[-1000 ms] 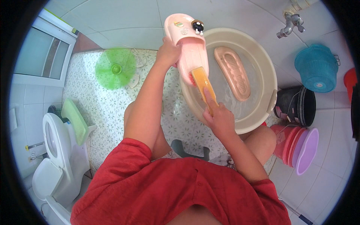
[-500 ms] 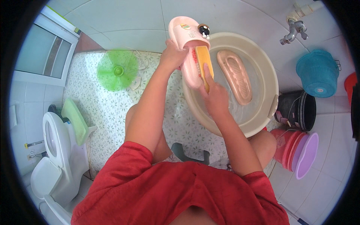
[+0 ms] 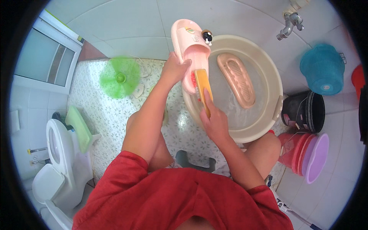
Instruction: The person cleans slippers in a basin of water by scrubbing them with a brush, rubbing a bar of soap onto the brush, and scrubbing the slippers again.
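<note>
My left hand (image 3: 175,70) grips the side of a pale pink slipper (image 3: 193,36), which has small charms on its strap and is held up over the tub's left rim. My right hand (image 3: 215,122) is closed round the handle of a yellow scrub brush (image 3: 204,86). The brush's red bristles press on the slipper's footbed near the heel. A second pink slipper (image 3: 237,80) floats or lies sole up in the water of the beige tub (image 3: 274,73). My left fingers behind the slipper are hidden.
A green fan (image 3: 120,78) stands on the patterned floor at the left, beyond a white toilet (image 3: 57,142). On the right are a blue bucket (image 3: 324,69), a black bucket (image 3: 301,111), red buckets (image 3: 289,147) and a purple basin (image 3: 317,158). A metal tap (image 3: 290,26) juts from the wall.
The brush has slid along the footbed from near the strap toward the heel, my right hand moving toward me with it. The slipper has tilted a little more upright.
</note>
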### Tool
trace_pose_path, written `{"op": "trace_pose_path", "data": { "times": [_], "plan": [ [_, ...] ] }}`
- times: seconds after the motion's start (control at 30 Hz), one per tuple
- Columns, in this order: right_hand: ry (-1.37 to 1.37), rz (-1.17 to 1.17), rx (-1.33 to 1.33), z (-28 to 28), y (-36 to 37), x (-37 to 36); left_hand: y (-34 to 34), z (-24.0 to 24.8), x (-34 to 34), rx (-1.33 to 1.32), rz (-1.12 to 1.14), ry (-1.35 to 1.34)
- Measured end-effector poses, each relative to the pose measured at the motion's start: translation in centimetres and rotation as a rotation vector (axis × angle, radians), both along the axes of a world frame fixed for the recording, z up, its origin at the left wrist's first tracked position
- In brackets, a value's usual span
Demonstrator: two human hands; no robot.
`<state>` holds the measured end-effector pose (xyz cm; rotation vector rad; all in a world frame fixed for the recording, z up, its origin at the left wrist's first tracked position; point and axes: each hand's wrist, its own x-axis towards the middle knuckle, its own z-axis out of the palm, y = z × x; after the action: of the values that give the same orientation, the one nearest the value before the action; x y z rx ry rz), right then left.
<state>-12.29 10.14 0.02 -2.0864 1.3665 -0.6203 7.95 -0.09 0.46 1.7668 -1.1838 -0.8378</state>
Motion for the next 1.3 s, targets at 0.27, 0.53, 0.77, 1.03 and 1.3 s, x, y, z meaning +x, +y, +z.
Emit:
{"op": "trace_pose_path", "data": {
  "times": [0.27, 0.53, 0.77, 1.03, 1.3],
  "plan": [
    [0.059, -0.053, -0.071, 0.7, -5.8, 3.1, -0.7, 0.0, 0.6, 0.095, -0.057, -0.079],
    [0.072, -0.044, -0.096, 1.7, -8.6, 4.2, -1.2, 0.8, -0.2, 0.178, -0.032, -0.151],
    [0.130, -0.002, 0.021, 0.9, 0.3, 0.6, -1.2, 0.5, 0.1, 0.186, -0.015, -0.231],
    [0.099, -0.023, -0.026, 1.3, -3.6, 2.6, -1.4, -0.8, 1.0, 0.103, -0.053, -0.148],
    [0.077, -0.097, 0.012, 2.5, -9.6, 5.5, -1.2, 1.1, 0.2, 0.169, -0.077, -0.249]
  ]
}}
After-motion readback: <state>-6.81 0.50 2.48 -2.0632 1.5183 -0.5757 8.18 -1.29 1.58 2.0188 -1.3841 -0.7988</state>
